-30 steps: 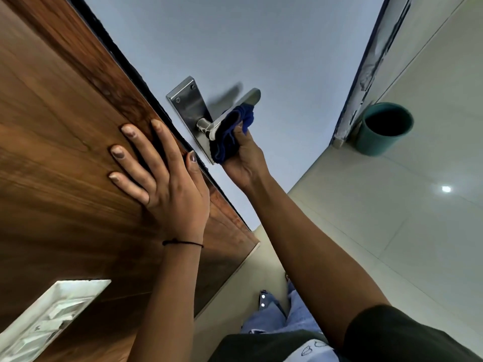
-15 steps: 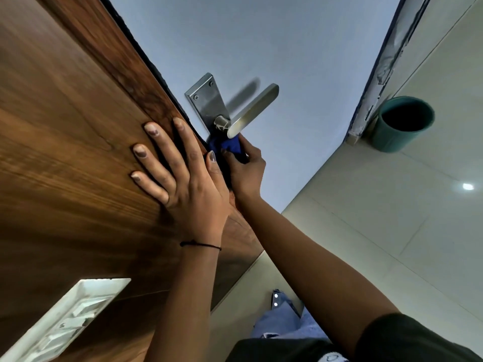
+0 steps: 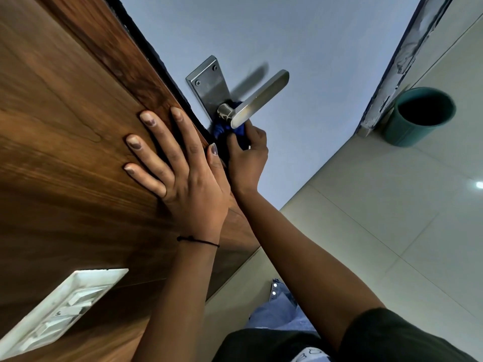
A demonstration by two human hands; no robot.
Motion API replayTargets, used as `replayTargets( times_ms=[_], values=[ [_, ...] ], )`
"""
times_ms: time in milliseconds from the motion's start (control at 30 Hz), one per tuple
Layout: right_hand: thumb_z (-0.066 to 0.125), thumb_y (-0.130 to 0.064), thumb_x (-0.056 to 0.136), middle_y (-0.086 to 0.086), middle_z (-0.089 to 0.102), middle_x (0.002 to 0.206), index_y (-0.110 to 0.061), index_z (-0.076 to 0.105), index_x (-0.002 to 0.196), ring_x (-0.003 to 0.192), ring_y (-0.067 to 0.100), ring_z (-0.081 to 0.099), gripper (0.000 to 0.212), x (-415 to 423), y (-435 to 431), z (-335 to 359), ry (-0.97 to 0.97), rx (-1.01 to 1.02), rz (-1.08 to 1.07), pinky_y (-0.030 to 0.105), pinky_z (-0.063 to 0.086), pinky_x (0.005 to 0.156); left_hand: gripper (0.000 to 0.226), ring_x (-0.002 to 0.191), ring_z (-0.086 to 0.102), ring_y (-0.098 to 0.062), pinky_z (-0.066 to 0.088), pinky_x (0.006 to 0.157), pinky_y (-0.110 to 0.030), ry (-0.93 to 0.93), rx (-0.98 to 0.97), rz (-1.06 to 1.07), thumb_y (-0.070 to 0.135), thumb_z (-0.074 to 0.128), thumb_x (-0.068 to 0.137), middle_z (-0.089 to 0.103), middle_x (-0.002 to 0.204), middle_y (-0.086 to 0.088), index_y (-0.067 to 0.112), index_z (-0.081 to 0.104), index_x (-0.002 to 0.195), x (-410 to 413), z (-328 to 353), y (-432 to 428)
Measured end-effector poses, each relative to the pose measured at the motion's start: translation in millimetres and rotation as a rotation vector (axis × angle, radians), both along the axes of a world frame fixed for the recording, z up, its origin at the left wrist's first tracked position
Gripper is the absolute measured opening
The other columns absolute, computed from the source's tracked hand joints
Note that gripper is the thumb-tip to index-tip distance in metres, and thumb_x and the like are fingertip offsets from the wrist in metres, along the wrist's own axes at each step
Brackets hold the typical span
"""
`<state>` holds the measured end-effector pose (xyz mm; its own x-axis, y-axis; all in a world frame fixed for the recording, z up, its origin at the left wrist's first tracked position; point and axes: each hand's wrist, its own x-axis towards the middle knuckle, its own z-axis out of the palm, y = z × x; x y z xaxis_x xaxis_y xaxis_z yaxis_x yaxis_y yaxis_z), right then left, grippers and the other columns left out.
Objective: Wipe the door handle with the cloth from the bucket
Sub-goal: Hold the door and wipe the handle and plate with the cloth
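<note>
A steel lever door handle (image 3: 260, 99) on a steel backplate (image 3: 207, 87) sits on the grey-blue door. My right hand (image 3: 247, 158) is closed on a dark blue cloth (image 3: 239, 131) and presses it against the lower part of the backplate, just under the lever's neck. Much of the cloth is hidden by my fingers and the lever. My left hand (image 3: 180, 168) lies flat with fingers spread on the brown wooden panel (image 3: 65, 126) beside the door edge. A teal bucket (image 3: 420, 116) stands on the floor at the right.
A white switch plate (image 3: 60, 309) is set in the wooden panel at lower left. The door frame's worn edge (image 3: 397, 56) runs down to the bucket. Pale floor tiles (image 3: 392, 218) fill the right side. My jeans (image 3: 282, 307) show at the bottom.
My right hand slid the cloth off the lever's grip down to the base of the handle by the backplate. The lever is now uncovered. My left hand stayed flat on the wood.
</note>
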<state>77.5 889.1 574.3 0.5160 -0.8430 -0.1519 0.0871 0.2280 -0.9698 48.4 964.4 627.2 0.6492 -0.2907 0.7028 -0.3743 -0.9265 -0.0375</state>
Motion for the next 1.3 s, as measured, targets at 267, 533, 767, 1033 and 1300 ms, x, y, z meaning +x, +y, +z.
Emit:
replayTargets(
  times_ms=[267, 533, 767, 1033, 1300],
  values=[
    [0.057, -0.013, 0.084, 0.003, 0.053, 0.107, -0.023, 0.058, 0.131, 0.093, 0.013, 0.056, 0.048, -18, -24, -32, 0.218, -0.144, 0.174, 0.04, 0.052, 0.092, 0.056, 0.128, 0.035, -0.055, 0.014, 0.104, -0.06, -0.019, -0.012, 0.008, 0.032, 0.043, 0.099, 0.039, 0.143, -0.029, 0.006, 0.025, 0.145, 1, -2, -2],
    [0.054, -0.007, 0.084, 0.005, 0.051, 0.119, -0.023, 0.041, 0.134, 0.098, 0.012, 0.059, 0.054, -47, -69, -1, 0.056, -0.127, -0.177, 0.045, 0.058, 0.08, 0.059, 0.129, 0.017, -0.048, 0.004, 0.11, -0.058, -0.081, 0.009, 0.024, 0.032, 0.044, 0.096, 0.037, 0.143, -0.031, 0.003, 0.026, 0.145, 4, -1, -5],
    [0.057, -0.004, 0.081, 0.006, 0.047, 0.123, -0.015, 0.049, 0.135, 0.106, 0.005, 0.046, 0.056, -47, -38, 13, 0.014, -0.519, 0.073, 0.011, 0.042, 0.086, 0.062, 0.13, 0.014, -0.05, 0.0, 0.112, -0.055, -0.086, 0.036, 0.041, 0.032, 0.045, 0.096, 0.034, 0.143, -0.035, 0.001, 0.024, 0.145, 2, 0, -5],
    [0.061, -0.008, 0.08, 0.011, 0.057, 0.117, -0.018, 0.057, 0.132, 0.098, 0.025, 0.057, 0.053, -41, -74, 9, 0.057, -0.823, 0.083, 0.037, 0.055, 0.068, 0.065, 0.128, 0.013, -0.052, 0.007, 0.107, -0.061, -0.092, 0.048, 0.067, 0.032, 0.047, 0.094, 0.033, 0.142, -0.038, -0.002, 0.024, 0.144, 3, 2, -8],
    [0.061, -0.007, 0.082, 0.014, 0.06, 0.119, -0.015, 0.058, 0.132, 0.1, 0.027, 0.054, 0.05, -38, -53, 1, 0.044, -1.006, 0.115, 0.034, 0.051, 0.068, 0.069, 0.129, 0.011, -0.053, -0.016, 0.115, -0.044, -0.115, 0.071, 0.112, 0.033, 0.049, 0.092, 0.03, 0.142, -0.039, -0.002, 0.021, 0.144, 5, 1, -9]
  ],
)
